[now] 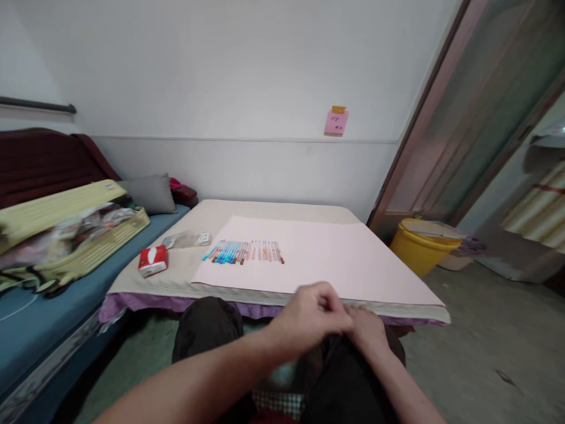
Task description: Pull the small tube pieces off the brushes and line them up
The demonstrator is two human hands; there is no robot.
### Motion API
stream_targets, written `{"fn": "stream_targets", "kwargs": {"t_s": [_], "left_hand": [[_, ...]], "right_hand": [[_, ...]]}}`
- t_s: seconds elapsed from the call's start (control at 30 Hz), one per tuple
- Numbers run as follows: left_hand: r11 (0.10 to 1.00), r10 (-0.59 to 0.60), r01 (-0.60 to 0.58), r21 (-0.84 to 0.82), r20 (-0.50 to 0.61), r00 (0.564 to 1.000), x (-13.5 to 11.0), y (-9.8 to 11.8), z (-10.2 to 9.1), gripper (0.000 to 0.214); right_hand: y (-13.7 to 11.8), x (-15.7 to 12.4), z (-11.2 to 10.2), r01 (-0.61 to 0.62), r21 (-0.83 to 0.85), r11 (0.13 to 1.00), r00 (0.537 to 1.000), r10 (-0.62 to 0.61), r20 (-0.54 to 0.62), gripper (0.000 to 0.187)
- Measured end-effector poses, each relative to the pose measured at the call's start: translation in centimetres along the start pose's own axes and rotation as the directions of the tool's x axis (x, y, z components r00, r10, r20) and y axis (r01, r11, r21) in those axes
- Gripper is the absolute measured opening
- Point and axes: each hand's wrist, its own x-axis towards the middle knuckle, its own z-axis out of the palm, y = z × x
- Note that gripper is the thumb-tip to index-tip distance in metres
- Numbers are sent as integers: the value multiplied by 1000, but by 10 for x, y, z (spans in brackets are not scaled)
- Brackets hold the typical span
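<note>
My left hand [311,315] is raised above my lap, fingers curled in and thumb pressed toward them; nothing shows in it. Its thumb side touches or overlaps the back of my right hand [365,328], which lies flat on my right knee with fingers stretched. Beyond both hands, a pale pink sheet [335,253] covers much of a low table. On its left part lies a row of several slim pens or brushes [242,252], some blue, some pinkish with brown ends; their exact kind is too small to tell.
A red tissue pack [153,261] and a clear plastic packet [188,238] lie on the table's left side. To the left stands a blue-covered bed [88,259] with an open yellow case [75,235]. A yellow bucket [419,247] stands right; a pink note [336,122] hangs on the wall.
</note>
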Motion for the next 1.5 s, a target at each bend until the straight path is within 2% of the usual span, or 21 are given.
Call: {"fn": "stream_targets", "kwargs": {"t_s": [0.03,0.07,0.1,0.23,0.33,0.4,0.5,0.6,0.7,0.8,0.93,1.1,1.17,1.2,1.37,1.5], "left_hand": [[985,-5,30,170,-141,990,14,-14,-20,13],[926,-14,108,362,-253,967,26,-31,-40,13],[822,-32,204,532,-315,949,37,-48,-60,12],[679,-77,349,646,-411,909,73,-104,-126,7],[590,-105,470,657,-515,851,103,-129,-165,29],[531,-125,578,620,-617,777,120,-139,-195,36],[443,-133,734,515,-771,622,133,-155,-247,41],[361,-82,834,418,-876,475,128,-178,-293,53],[292,-69,892,344,-923,378,118,-206,-324,61],[238,-67,916,323,-936,347,115,-228,-342,66],[188,-46,923,334,-936,348,122,-241,-351,71],[168,-39,922,348,-933,359,125,-243,-348,74],[163,-11,930,331,-941,337,124,-243,-347,73],[164,-15,925,343,-936,350,125,-242,-347,72],[156,-35,927,341,-936,350,126,-238,-344,73],[159,45,911,381,-924,379,125,-239,-340,71]], "right_hand": [[1,3,2,9,-25,1000,1000,-9,-4,27],[2,6,4,21,-45,999,1000,-21,5,27],[3,11,6,35,-57,998,999,-34,26,27],[2,42,10,109,-33,994,985,-103,139,26],[-10,77,0,187,7,982,966,-185,179,27],[-23,105,-8,235,51,971,954,-241,181,27],[-46,151,-13,282,163,946,942,-305,140,28],[-63,195,-1,282,323,903,944,-322,76,28],[-75,230,21,212,506,836,965,-261,27,28],[-89,251,41,111,595,796,985,-166,37,29],[-113,261,52,15,644,765,986,-117,115,26],[-134,265,56,-3,596,803,993,-70,99,16],[-138,267,58,-27,591,806,994,-42,103,16],[-139,268,59,-34,591,806,994,-34,103,16],[-141,268,56,-55,595,802,992,-25,125,21],[-140,269,54,-97,585,805,987,4,158,25]]}}
